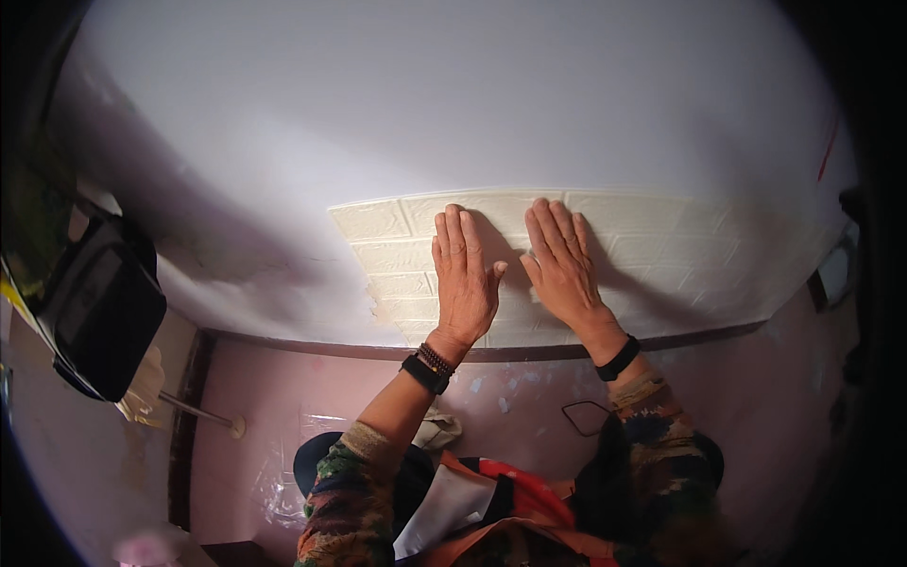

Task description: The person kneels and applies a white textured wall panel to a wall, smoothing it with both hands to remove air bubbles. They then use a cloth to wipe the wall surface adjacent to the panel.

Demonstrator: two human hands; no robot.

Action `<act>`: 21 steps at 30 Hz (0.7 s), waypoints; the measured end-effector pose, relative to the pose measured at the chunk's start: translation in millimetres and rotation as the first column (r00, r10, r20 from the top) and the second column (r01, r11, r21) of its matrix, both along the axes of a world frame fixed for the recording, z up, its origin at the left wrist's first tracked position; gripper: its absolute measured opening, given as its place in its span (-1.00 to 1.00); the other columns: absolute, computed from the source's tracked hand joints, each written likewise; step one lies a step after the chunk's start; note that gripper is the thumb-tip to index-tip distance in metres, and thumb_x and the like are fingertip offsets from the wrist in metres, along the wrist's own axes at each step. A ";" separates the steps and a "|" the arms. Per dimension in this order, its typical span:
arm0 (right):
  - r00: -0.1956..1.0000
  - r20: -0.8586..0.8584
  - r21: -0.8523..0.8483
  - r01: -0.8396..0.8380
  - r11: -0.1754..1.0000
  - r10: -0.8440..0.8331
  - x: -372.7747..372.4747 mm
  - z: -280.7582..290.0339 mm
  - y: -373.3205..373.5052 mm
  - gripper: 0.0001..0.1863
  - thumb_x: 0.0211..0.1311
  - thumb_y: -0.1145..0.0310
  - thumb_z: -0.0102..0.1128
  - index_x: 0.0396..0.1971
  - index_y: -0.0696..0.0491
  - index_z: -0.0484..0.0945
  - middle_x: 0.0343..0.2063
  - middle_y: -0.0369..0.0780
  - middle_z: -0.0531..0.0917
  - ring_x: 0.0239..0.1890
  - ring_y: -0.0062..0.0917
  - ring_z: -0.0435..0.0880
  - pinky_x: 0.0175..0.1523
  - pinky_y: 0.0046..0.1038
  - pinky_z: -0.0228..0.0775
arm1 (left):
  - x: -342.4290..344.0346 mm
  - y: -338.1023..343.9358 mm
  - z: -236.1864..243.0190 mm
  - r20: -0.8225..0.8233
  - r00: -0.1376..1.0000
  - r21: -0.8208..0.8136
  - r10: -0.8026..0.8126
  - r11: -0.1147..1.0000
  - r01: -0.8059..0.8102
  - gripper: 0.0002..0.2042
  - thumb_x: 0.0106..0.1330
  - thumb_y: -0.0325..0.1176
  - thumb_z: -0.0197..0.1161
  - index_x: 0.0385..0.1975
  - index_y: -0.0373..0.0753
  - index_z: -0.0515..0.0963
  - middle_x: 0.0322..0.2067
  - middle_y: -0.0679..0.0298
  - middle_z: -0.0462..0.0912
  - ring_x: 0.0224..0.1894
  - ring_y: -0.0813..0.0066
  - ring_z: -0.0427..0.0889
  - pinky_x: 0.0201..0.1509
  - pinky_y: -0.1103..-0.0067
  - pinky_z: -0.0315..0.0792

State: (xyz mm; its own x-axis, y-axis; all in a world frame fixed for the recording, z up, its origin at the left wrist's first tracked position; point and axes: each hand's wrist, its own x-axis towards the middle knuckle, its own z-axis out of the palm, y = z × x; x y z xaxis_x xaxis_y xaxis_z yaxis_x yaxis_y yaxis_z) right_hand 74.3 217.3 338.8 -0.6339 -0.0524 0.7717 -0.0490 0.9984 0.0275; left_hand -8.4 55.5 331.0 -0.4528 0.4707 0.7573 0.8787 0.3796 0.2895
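A cream wall panel with an embossed brick pattern (652, 231) covers the lower part of the white wall, down to the dark skirting. My left hand (465, 274) lies flat on the panel toward its left part, fingers pointing up and the thumb out to the right. To the right of it, my right hand (564, 260) rests flat on the same panel, fingers stretched toward its upper edge. Nothing is held in either hand. The panel's left edge slants and looks ragged low down. My palms hide the patches of panel beneath them.
Bare white wall (491, 104) rises above the panel. A black box-like object (109, 307) stands at the left, with a metal rod (203, 412) beneath it. On the pinkish floor (529, 397) lie clear plastic film (283, 487), a beige cloth (436, 430) and a thin dark wire loop (586, 416).
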 end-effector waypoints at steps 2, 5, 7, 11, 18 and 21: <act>0.999 0.044 0.159 -0.002 0.987 -0.005 -1.2 5.4 8.1 -0.33 0.23 0.32 0.26 0.36 0.03 0.33 0.44 -0.29 0.23 0.52 -0.44 0.06 0.56 -0.20 -0.17 | -9.4 -4.3 0.8 0.037 0.998 0.065 0.048 0.997 -0.051 -0.19 0.47 -0.15 0.10 0.49 -0.40 -0.22 0.50 -0.19 -0.29 0.53 -0.25 -0.28 0.53 0.03 -0.22; 0.997 0.053 0.341 0.031 0.939 -0.052 -1.0 11.9 20.6 -0.40 0.22 0.34 0.25 0.31 -0.05 0.43 0.41 -0.39 0.30 0.51 -0.55 0.09 0.57 -0.26 -0.18 | -21.7 -10.6 4.7 0.046 0.989 0.167 0.139 0.975 -0.145 -0.20 0.50 -0.13 0.07 0.48 -0.42 -0.24 0.49 -0.23 -0.33 0.53 -0.27 -0.30 0.53 0.03 -0.24; 0.993 0.072 0.416 0.057 0.908 -0.095 0.3 12.9 25.1 -0.39 0.21 0.32 0.26 0.31 -0.07 0.42 0.41 -0.39 0.31 0.50 -0.55 0.10 0.56 -0.27 -0.18 | -33.2 -16.0 10.2 0.058 0.979 0.246 0.195 0.948 -0.203 -0.19 0.50 -0.13 0.07 0.48 -0.44 -0.26 0.49 -0.25 -0.36 0.52 -0.28 -0.33 0.53 0.04 -0.26; 0.978 0.146 0.334 0.094 0.938 -0.150 -0.7 3.1 22.5 -0.31 0.27 0.25 0.26 0.40 -0.08 0.28 0.47 -0.39 0.17 0.54 -0.52 -0.03 0.55 -0.11 -0.18 | -50.5 -26.9 22.4 0.150 0.955 0.374 0.257 0.879 -0.295 -0.11 0.44 -0.16 0.16 0.47 -0.46 -0.33 0.47 -0.30 -0.47 0.52 -0.29 -0.42 0.54 0.04 -0.33; 0.975 0.078 0.389 0.161 0.907 -0.207 -16.0 -7.6 23.4 -0.21 0.31 0.07 0.22 0.46 -0.05 0.12 0.50 -0.29 0.06 0.55 -0.38 -0.09 0.49 0.20 -0.29 | -50.1 -26.0 33.4 0.242 0.940 0.450 0.242 0.830 -0.330 0.00 0.33 -0.22 0.31 0.44 -0.53 -0.36 0.44 -0.37 -0.50 0.51 -0.32 -0.48 0.54 0.07 -0.38; 0.949 0.140 0.394 0.208 0.895 -0.282 -19.1 -6.4 23.1 -0.20 0.33 0.03 0.19 0.47 -0.05 0.09 0.51 -0.28 0.04 0.55 -0.37 -0.10 0.48 0.24 -0.32 | -51.1 -24.9 34.0 0.249 0.945 0.487 0.214 0.816 -0.313 0.04 0.28 -0.22 0.35 0.44 -0.53 -0.36 0.44 -0.38 -0.50 0.51 -0.34 -0.47 0.54 0.03 -0.36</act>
